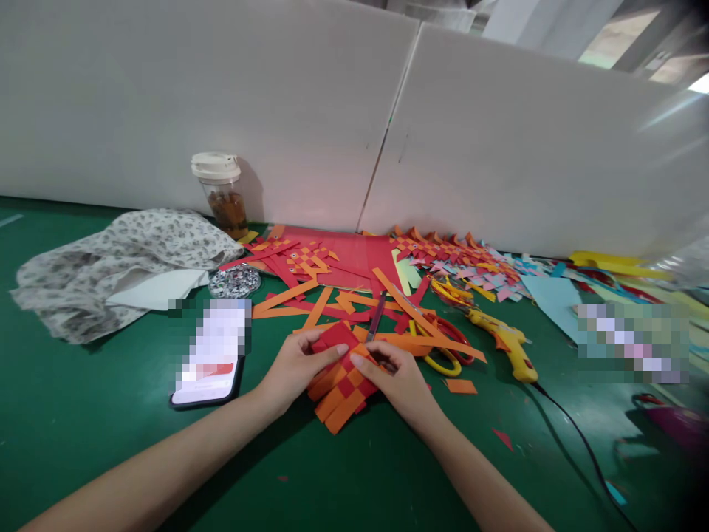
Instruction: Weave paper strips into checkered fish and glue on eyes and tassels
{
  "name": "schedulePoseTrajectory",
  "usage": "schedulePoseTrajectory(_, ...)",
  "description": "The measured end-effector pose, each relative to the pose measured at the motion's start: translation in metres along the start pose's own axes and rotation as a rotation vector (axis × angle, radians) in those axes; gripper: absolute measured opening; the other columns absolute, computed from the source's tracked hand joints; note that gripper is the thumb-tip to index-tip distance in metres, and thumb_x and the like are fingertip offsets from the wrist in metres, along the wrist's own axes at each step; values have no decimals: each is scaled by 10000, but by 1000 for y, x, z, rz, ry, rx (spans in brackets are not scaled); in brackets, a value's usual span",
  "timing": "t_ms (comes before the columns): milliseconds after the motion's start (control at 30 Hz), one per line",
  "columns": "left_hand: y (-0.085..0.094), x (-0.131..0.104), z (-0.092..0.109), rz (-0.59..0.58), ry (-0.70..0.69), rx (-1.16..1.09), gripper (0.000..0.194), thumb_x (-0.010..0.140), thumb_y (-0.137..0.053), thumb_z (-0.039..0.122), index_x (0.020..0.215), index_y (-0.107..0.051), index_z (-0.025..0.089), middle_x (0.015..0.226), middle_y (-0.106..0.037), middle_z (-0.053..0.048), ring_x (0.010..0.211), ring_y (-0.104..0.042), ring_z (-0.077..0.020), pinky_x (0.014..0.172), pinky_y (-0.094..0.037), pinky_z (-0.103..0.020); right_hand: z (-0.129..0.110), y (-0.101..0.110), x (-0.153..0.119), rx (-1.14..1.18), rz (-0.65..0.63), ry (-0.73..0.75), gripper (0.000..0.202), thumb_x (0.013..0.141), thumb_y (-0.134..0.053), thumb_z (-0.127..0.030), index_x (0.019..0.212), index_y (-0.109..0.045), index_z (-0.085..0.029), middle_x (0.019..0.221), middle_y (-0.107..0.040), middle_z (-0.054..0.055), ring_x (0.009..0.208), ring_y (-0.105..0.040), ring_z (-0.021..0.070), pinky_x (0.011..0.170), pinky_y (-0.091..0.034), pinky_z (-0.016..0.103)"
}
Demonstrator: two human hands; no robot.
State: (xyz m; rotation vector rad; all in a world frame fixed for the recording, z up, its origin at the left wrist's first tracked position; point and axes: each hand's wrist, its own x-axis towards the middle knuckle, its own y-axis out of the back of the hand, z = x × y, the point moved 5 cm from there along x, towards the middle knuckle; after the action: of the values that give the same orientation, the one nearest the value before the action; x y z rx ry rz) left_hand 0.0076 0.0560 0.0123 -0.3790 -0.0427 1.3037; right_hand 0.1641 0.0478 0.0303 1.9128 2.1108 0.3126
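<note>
Between my two hands is a piece of woven paper strips (348,383), red and orange in a checkered pattern, with loose orange ends hanging toward me. My left hand (299,369) grips its upper left side, thumb on top of the red part. At its right side my right hand (396,373) pinches it, thumb on the checkered face and fingers behind. Just beyond my hands lie loose orange paper strips (288,301) and red ones. Scissors with yellow handles (443,363) and red-handled scissors (468,347) lie partly under the strips.
A yellow glue gun (507,343) with a black cord lies to the right. On the left are a phone (213,355), a patterned cloth (133,244) and a lidded cup (224,196). Woven paper pieces (443,247) lie along the white partition (221,81). The table (111,451) is green.
</note>
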Motion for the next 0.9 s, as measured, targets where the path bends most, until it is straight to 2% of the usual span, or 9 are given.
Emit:
schedulePoseTrajectory(167,-3,-1,1,-4,2,11,282,661,-785,323,886,-703,174,889,-730,-44,766,-654,-178,734,-496,-299,-4,2,1,81,-3,22,314,761,-633,-491,707,-677,-185,657,-648,6,623,-585,151,581,-460,256)
schedulePoseTrajectory(300,-2,-1,6,35,-65,74,205,704,-754,349,793,-695,174,783,-699,-17,706,-612,-144,672,-457,-251,-6,0,0,43,-56,56,246,758,-655,-435,714,-683,-195,700,-673,18,671,-613,165,631,-486,271)
schedulePoseTrajectory(433,-1,-1,6,26,-48,94,208,747,-714,373,767,-691,168,729,-676,-9,656,-579,-127,631,-429,-238,-8,3,-5,26,19,123,218,740,-684,-355,907,-662,-216,772,-658,18,713,-625,163,643,-498,265)
schedulePoseTrajectory(500,-1,-1,5,15,-48,90,206,747,-715,371,759,-687,167,717,-669,-4,644,-568,-120,629,-424,-233,-11,4,-7,31,14,158,222,756,-665,-325,956,-645,-232,787,-651,12,713,-625,154,638,-492,257)
schedulePoseTrajectory(733,-1,-1,4,20,-30,119,213,747,-712,386,770,-688,176,723,-670,-6,642,-571,-126,612,-424,-234,-12,1,-7,23,-65,158,59,766,-620,-280,776,-637,-225,810,-682,24,744,-638,171,628,-481,264)
schedulePoseTrajectory(900,-2,-2,5,19,-69,131,202,753,-702,379,772,-691,178,739,-680,-12,663,-583,-132,644,-433,-247,-8,1,-6,46,-33,139,126,793,-613,-334,851,-651,-229,827,-674,36,768,-636,180,640,-489,275)
